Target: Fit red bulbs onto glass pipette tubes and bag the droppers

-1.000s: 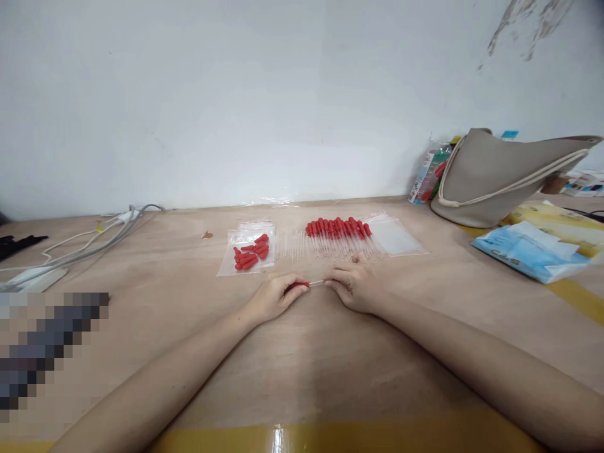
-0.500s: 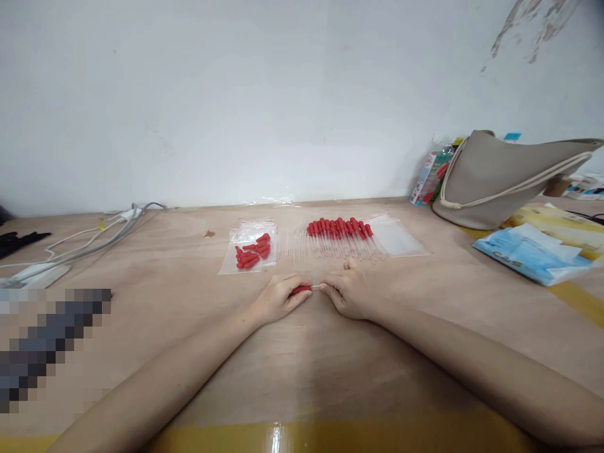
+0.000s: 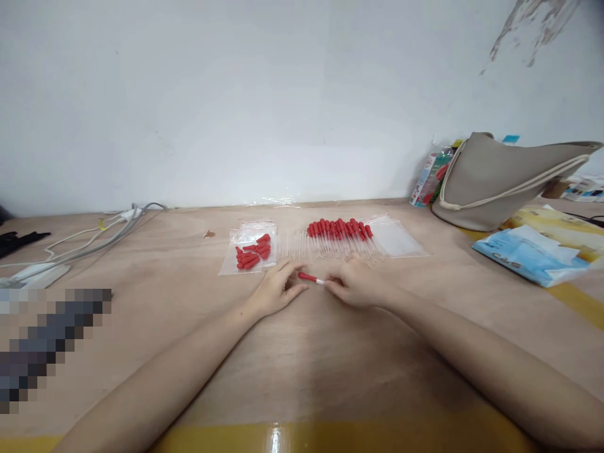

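Between thumb and fingers my right hand (image 3: pixel 352 281) grips a dropper (image 3: pixel 309 277) by its clear tube, with the red rubber bulb pointing left. My left hand (image 3: pixel 279 289) is open beside the bulb, thumb and fingers apart. Beyond the left hand, several loose red bulbs (image 3: pixel 250 258) lie on a clear plastic bag (image 3: pixel 226 267). To their right is a row of bare clear tubes (image 3: pixel 293 245). A cluster of droppers with red bulbs (image 3: pixel 340 228) lies beyond my right hand, tubes toward me.
A clear bag (image 3: pixel 406 240) lies right of the cluster. Farther right are a blue tissue pack (image 3: pixel 523 255), a grey bag (image 3: pixel 500 176) and a bottle (image 3: pixel 430 176). Cables (image 3: pixel 104 236) run along the left side. Yellow tape (image 3: pixel 226 438) crosses the table's near edge.
My left hand has let go of the red bulb and opened. My right hand has moved slightly up and right, with the dropper still in it.
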`<state>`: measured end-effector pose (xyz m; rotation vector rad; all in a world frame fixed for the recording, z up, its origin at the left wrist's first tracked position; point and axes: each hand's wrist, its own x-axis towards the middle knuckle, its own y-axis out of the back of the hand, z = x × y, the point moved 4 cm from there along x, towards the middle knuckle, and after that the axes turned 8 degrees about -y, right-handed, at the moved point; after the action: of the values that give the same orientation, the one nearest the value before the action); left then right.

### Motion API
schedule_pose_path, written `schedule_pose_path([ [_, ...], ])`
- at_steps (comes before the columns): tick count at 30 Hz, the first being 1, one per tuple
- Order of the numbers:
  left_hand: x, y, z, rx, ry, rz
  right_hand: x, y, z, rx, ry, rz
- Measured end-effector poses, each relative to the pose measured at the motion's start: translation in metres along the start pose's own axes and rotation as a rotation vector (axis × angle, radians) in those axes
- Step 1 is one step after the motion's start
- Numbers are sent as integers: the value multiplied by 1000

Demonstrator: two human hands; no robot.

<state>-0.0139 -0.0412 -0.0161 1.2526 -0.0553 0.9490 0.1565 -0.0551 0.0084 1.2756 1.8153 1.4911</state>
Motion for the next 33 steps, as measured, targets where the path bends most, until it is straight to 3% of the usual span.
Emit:
schedule_pose_path([
  [3,-2,2,-6,-14,91,51,9,16,24,108,-263,-12],
  [7,0,-1,-7,-31,90,-37,31,32,60,78,-610,251],
  [9,2,-1,-6,-25,89,-53,44,29,71,17,-695,320],
  [12,3,0,-6,-28,85,-55,61,16,81,-54,-759,321],
  [19,3,0,-5,-49,68,-66,69,0,88,-132,-764,328],
  [22,3,-1,-5,-51,70,-67,71,-2,67,-125,-654,349],
  [26,2,0,-7,-39,77,-63,78,-16,30,-135,-483,272],
  [33,2,-2,-5,-10,63,-61,82,-31,12,-242,-495,199],
])
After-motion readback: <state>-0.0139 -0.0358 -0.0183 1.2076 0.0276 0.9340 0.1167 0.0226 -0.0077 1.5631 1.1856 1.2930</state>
